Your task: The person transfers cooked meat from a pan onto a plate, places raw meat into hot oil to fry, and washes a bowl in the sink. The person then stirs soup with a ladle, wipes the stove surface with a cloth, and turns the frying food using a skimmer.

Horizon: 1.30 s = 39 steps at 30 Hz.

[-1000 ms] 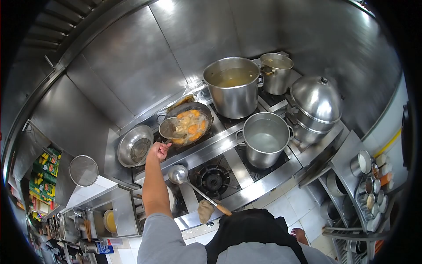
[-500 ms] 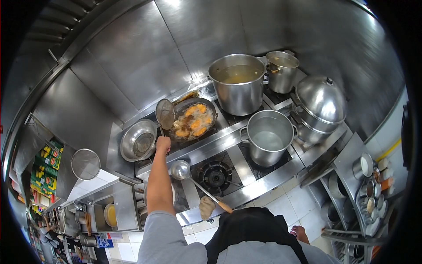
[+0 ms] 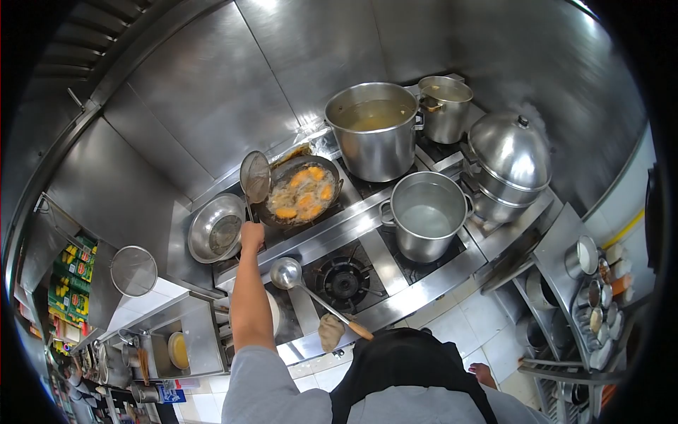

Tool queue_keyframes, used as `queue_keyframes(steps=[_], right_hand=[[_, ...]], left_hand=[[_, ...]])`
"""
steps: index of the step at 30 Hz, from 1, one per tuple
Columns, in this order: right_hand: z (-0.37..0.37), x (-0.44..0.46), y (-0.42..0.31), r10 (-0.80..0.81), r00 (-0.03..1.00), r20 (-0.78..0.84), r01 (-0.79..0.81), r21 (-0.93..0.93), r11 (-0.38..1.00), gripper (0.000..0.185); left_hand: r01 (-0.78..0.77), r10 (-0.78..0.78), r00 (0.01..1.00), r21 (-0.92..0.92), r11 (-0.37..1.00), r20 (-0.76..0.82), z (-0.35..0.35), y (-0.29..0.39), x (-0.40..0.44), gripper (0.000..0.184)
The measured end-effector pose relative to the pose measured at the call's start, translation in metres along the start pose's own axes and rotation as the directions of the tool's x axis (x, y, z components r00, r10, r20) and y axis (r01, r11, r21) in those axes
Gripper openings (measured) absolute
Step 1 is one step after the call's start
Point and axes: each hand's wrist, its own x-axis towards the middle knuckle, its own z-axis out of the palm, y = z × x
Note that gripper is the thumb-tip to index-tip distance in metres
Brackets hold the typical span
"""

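Observation:
My left hand (image 3: 252, 235) is closed around the handle of a round mesh skimmer (image 3: 255, 177). The skimmer's mesh head is raised over the left rim of a dark wok (image 3: 337, 189), apart from the food. Several orange pieces of food (image 3: 305, 200) fry in bubbling oil inside the wok. Beside my left hand is a wide metal bowl (image 3: 200, 225) with a strainer-like round thing (image 3: 225, 235) in it. At my right side hangs my right hand (image 3: 482, 374), partly hidden by my body, fingers loosely apart, with nothing visible in it.
A ladle (image 3: 285, 273) lies across the stove front near a crumpled cloth (image 3: 330, 331). Behind are a large stockpot (image 3: 372, 152), a smaller pot (image 3: 446, 116), a water pot (image 3: 425, 240) and a steaming domed steamer (image 3: 512, 152). A shelf (image 3: 558, 247) with containers stands right.
My left hand and the skimmer have shifted slightly left and the mesh head is a little higher in view. The whole scene has moved slightly as the head turned. Food pieces in the oil have shifted.

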Motion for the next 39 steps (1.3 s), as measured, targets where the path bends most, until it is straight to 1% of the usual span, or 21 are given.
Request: queue_keyframes(steps=[1, 5, 6, 8, 9, 11, 12, 14, 15, 17, 19, 20, 24, 26, 27, 29, 31, 34, 35, 37, 39], right_hand=[[-0.002, 0.000, 0.001, -0.026, 1.000, 0.017, 0.026, 0.007, 1.000, 0.021], [0.010, -0.014, -0.028, 0.108, 0.982, -0.154, -0.091, 0.110, 0.990, 0.022], [0.009, -0.016, -0.031, 0.122, 0.980, -0.159, -0.101, 0.133, 0.986, 0.022], [0.008, -0.021, -0.035, 0.137, 0.976, -0.169, -0.110, 0.160, 0.981, 0.022], [0.009, -0.024, -0.035, 0.131, 0.976, -0.172, -0.102, 0.172, 0.980, 0.021], [0.007, -0.025, -0.033, 0.125, 0.976, -0.177, -0.092, 0.184, 0.979, 0.021], [0.006, -0.025, -0.031, 0.134, 0.977, -0.167, -0.103, 0.179, 0.978, 0.020], [0.005, -0.024, -0.024, 0.141, 0.977, -0.157, -0.113, 0.176, 0.978, 0.020], [0.006, -0.024, -0.019, 0.119, 0.979, -0.168, -0.092, 0.158, 0.983, 0.020], [0.002, -0.019, -0.008, 0.095, 0.980, -0.177, -0.071, 0.139, 0.988, 0.020], [-0.006, -0.013, 0.004, -0.021, 0.999, -0.025, 0.017, -0.150, 0.989, 0.020], [-0.006, -0.011, 0.007, -0.076, 0.997, 0.031, 0.081, -0.212, 0.974, 0.020], [-0.001, -0.013, -0.001, -0.046, 0.999, -0.009, 0.043, -0.235, 0.971, 0.020], [-0.005, -0.005, 0.003, -0.162, 0.984, 0.073, 0.174, -0.226, 0.958, 0.021], [-0.006, 0.002, 0.003, -0.161, 0.984, 0.075, 0.174, -0.226, 0.959, 0.021], [0.014, -0.010, -0.028, 0.144, 0.979, -0.148, -0.125, 0.129, 0.984, 0.022], [0.016, -0.008, -0.033, 0.132, 0.982, -0.137, -0.114, 0.134, 0.984, 0.022], [0.020, -0.008, -0.038, 0.111, 0.986, -0.123, -0.095, 0.130, 0.987, 0.022], [0.021, -0.008, -0.038, 0.112, 0.986, -0.121, -0.096, 0.128, 0.987, 0.022], [0.022, -0.007, -0.037, 0.098, 0.989, -0.114, -0.085, 0.116, 0.990, 0.021], [0.023, -0.006, -0.035, 0.113, 0.987, -0.113, -0.099, 0.125, 0.987, 0.020]], left_hand=[[-0.027, 0.054, 0.991, 0.209, 0.977, -0.122, 0.001, 0.003, -0.004, 0.022], [-0.042, 0.052, 0.998, 0.294, 0.955, -0.029, 0.019, -0.041, 0.049, 0.022], [0.074, -0.090, 0.992, 0.171, 0.983, 0.085, 0.026, -0.046, 0.058, 0.023], [0.323, -0.299, 0.898, -0.024, 0.946, 0.323, 0.032, -0.033, 0.051, 0.021], [0.322, -0.297, 0.897, -0.023, 0.947, 0.327, 0.033, -0.027, 0.048, 0.021], [0.445, -0.369, 0.810, -0.070, 0.893, 0.456, 0.036, -0.024, 0.049, 0.017], [0.445, -0.368, 0.809, -0.070, 0.893, 0.457, 0.037, -0.023, 0.048, 0.017], [0.549, -0.389, 0.699, -0.102, 0.830, 0.600, 0.039, -0.021, 0.048, 0.019], [0.548, -0.388, 0.699, -0.102, 0.831, 0.601, 0.040, -0.020, 0.047, 0.019], [0.678, -0.360, 0.583, -0.192, 0.710, 0.729, 0.042, -0.020, 0.044, 0.021], [0.691, -0.315, 0.561, -0.224, 0.687, 0.766, 0.042, -0.019, 0.041, 0.021], [0.706, -0.269, 0.537, -0.252, 0.662, 0.800, 0.041, -0.019, 0.039, 0.021], [0.719, -0.250, 0.540, -0.286, 0.633, 0.804, 0.024, -0.015, 0.033, 0.023], [0.704, -0.220, 0.547, -0.300, 0.644, 0.808, 0.010, -0.018, 0.035, 0.022], [0.703, -0.222, 0.548, -0.300, 0.645, 0.807, 0.003, -0.019, 0.036, 0.022], [0.644, -0.229, 0.598, -0.291, 0.707, 0.768, -0.012, -0.022, 0.034, 0.022], [0.629, -0.243, 0.618, -0.284, 0.724, 0.748, -0.026, -0.020, 0.027, 0.019], [0.411, -0.267, 0.760, -0.120, 0.904, 0.593, -0.047, -0.011, 0.014, 0.021], [0.413, -0.269, 0.760, -0.121, 0.903, 0.591, -0.050, -0.011, 0.011, 0.021], [0.251, -0.242, 0.881, 0.032, 0.968, 0.406, -0.057, -0.010, 0.006, 0.022], [0.201, -0.209, 0.911, 0.060, 0.978, 0.354, -0.065, -0.008, 0.000, 0.022]])
